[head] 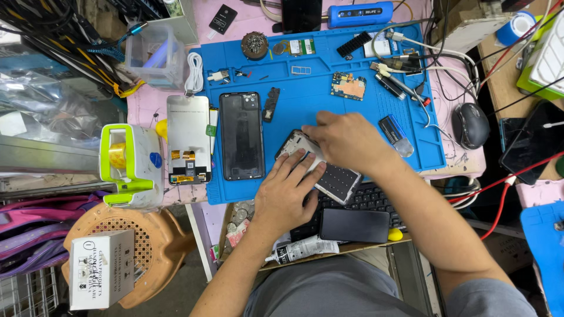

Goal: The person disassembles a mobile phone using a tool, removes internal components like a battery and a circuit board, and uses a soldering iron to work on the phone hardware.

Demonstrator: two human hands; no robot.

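Head view, one frame, repair bench. Item in hand: opened phone frame, lying tilted across the near edge of the blue work mat, its lower end hanging over a black keyboard; probably set there so both hands could reach it close to the body. Left hand: palm down, fingers spread over the frame's lower half, pressing it flat, not wrapped round it. Right hand: knuckles up, fingers curled down onto the frame's upper end; pinching or only pressing, can't tell, fingertips hidden. Both forearms came in from bottom of pic, converging on the frame, elbows out. Laid out in a row at mat's left, seemingly as parts set aside in order: dark back cover face down, small black part just beside it, display panel w/ flex cables off the mat on the pink tabletop. Further back on mat: circuit board, round dish of screws. Also: computer mouse at right, dark phone resting on keyboard, glue tube near it, green-white tape dispenser at left.
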